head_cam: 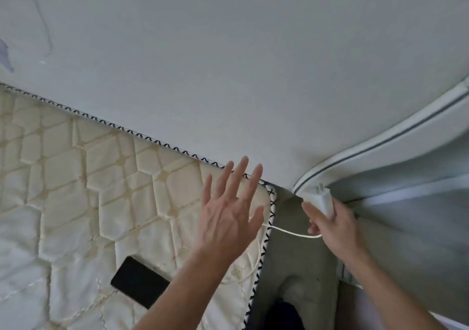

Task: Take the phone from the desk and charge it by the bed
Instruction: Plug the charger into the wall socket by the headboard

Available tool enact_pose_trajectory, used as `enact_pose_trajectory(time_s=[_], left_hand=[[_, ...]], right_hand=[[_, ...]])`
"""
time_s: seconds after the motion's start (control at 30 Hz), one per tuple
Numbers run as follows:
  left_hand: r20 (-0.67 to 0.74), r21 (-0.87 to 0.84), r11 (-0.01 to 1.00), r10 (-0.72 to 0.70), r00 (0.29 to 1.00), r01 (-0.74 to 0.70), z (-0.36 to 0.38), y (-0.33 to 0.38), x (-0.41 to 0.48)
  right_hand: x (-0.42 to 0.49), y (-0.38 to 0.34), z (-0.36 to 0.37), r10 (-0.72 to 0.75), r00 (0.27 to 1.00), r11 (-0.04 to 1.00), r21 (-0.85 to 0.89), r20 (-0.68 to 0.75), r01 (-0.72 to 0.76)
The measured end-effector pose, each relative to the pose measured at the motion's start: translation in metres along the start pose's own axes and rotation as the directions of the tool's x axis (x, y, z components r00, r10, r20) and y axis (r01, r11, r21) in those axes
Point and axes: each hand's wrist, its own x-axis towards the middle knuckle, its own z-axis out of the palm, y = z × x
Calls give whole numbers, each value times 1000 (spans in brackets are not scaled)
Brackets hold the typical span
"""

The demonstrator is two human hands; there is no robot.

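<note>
Head view, looking down over a bare quilted mattress (76, 190) pushed against a pale wall (228, 63). The phone (139, 280) lies flat, dark face up, near the mattress's near edge, partly hidden by my left forearm. My left hand (228, 218) hovers above the mattress corner with fingers spread wide apart, holding nothing. My right hand (335, 224) is closed around a white charger plug (323, 200), prongs pointing up toward the wall, over the gap beside the bed. A thin white cable (291, 232) runs from that hand across the mattress's side edge and loops on the quilting toward the phone; I cannot tell whether it is plugged into the phone.

I judge the phone a thin, rigid, smooth slab, light but slippery and breakable at the glass, best pinched by its long edges. The cable is limp and will drag.

The mattress looks soft and yielding, trimmed with black-and-white stitched piping. A grey floor (299, 266) strip separates it from a white-framed panel (406, 139) on the right; no socket is visible
</note>
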Motion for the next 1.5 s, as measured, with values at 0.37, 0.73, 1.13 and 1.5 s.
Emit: enact_pose_trajectory(time_s=[0.37,0.73,1.13,1.5], left_hand=[[-184,209,836,544,819,-508,1,134,97],[-203,626,513,835,512,-588,4,188,162],[-272,680,495,855,441,-541,14,184,175],[-321,632,520,851,416,-575,18,184,180]], right_hand=[[16,26,-79,297,921,842,524,-254,-127],[64,38,-131,312,898,869,475,-311,-137],[126,44,-117,134,899,987,140,-418,-82],[141,49,-111,98,863,994,86,-495,-63]])
